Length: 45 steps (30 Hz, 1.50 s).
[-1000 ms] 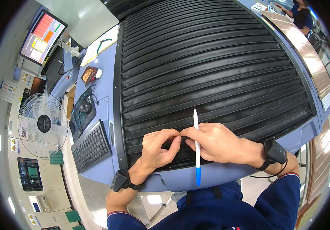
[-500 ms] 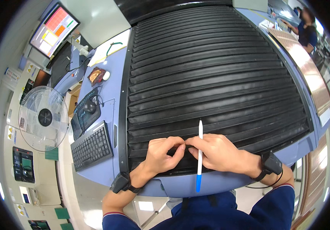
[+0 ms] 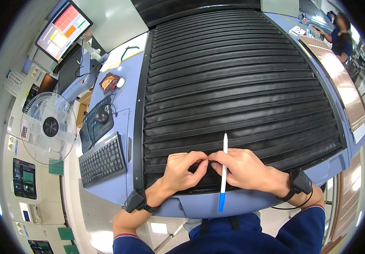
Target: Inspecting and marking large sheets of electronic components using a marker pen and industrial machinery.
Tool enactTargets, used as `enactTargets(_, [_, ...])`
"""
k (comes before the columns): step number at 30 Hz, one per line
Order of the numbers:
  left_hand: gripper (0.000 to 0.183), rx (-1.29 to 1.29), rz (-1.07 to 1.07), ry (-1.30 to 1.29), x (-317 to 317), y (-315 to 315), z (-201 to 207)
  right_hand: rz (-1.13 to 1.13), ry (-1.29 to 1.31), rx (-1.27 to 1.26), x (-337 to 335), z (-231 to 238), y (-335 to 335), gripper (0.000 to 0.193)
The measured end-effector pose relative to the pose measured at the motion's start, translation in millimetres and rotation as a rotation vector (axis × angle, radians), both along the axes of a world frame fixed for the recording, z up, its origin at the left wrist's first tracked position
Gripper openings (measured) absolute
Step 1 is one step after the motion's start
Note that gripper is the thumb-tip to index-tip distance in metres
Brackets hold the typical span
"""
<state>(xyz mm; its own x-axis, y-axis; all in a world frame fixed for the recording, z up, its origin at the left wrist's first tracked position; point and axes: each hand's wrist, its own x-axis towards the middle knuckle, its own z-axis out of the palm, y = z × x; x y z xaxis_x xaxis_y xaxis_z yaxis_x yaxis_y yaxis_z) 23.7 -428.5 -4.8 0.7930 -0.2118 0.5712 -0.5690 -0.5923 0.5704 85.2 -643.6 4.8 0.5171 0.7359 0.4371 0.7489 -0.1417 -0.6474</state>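
Note:
A white pen [image 3: 223, 182] with a blue end is held in my right hand [image 3: 248, 171]. It stands nearly lengthwise to me, its dark tip pointing away and the blue end toward my body. My left hand [image 3: 183, 172] is closed in a pinch, thumb and forefinger together. The fingertips of both hands meet just left of the pen; whether something small lies between them is hidden. Beneath both hands spreads the near end of a black pleated bellows cover [image 3: 237, 97].
Left of the bellows, a blue ledge carries a keyboard [image 3: 103, 160], a mouse [image 3: 101, 115] and green-handled pliers [image 3: 128, 51] on paper. A fan [image 3: 49, 128] and a monitor [image 3: 64, 30] stand farther left. Copper-coloured panels [image 3: 333, 70] lie along the right side; another person [image 3: 340, 40] is beyond.
The view has shifted a little, so the surroundings sit slightly differently in it. My hands keep the same pose, fingertips together, with the pen leaning slightly more.

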Motion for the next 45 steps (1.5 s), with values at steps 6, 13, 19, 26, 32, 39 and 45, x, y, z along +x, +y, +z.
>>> enactTargets(6, [0.011, 0.003, 0.001, 0.038, -1, 0, -1, 0.006, 0.006, 0.009, 0, -3, 0, 0.017])
enactTargets(13, [0.011, 0.016, 0.001, 0.061, -1, 1, -2, 0.005, 0.021, 0.016, 0, -5, -1, 0.015])
enactTargets(19, [0.010, 0.019, -0.003, 0.073, -1, 3, -1, -0.001, 0.008, -0.014, 0, -4, 0, 0.017])
enactTargets(26, [0.014, -0.019, -0.004, 0.030, 3, 0, -3, -0.003, 0.004, -0.031, -1, -4, -2, 0.018])
enactTargets(32, [0.015, -0.001, 0.167, -0.016, 1, 25, -4, -0.082, -0.079, 0.094, 17, 6, -6, 0.026])
enactTargets(39, [0.021, -0.308, 0.386, 0.022, 24, 71, 7, -0.321, -0.074, 0.189, 62, 18, -27, 0.019])
enactTargets(45, [0.062, -0.068, 0.697, 0.111, 27, 79, 19, -0.477, -0.039, 0.234, 85, 26, -44, 0.022])
